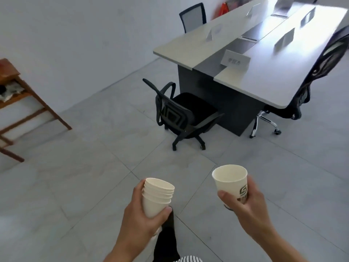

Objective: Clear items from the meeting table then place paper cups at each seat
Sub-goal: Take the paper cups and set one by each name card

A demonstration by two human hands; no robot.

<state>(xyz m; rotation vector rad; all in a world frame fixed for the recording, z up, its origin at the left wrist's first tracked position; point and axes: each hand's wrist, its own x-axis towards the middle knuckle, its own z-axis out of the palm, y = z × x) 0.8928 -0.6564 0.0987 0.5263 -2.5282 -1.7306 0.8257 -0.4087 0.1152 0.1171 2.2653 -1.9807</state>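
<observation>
My left hand (138,216) grips a stack of several nested white paper cups (157,197), held upright low in the view. My right hand (245,207) holds a single white paper cup (231,183) with a dark printed logo, its mouth open upward. Both hands are over the tiled floor, well short of the meeting table (268,72), which stands at the upper right. Several white name cards (235,59) stand on the table top.
A black office chair (181,114) stands at the table's near end, another black chair (306,91) at its right corner, a third (193,17) at the far left side. A wooden shelf (22,106) stands at the left by the wall. Grey tiled floor lies between.
</observation>
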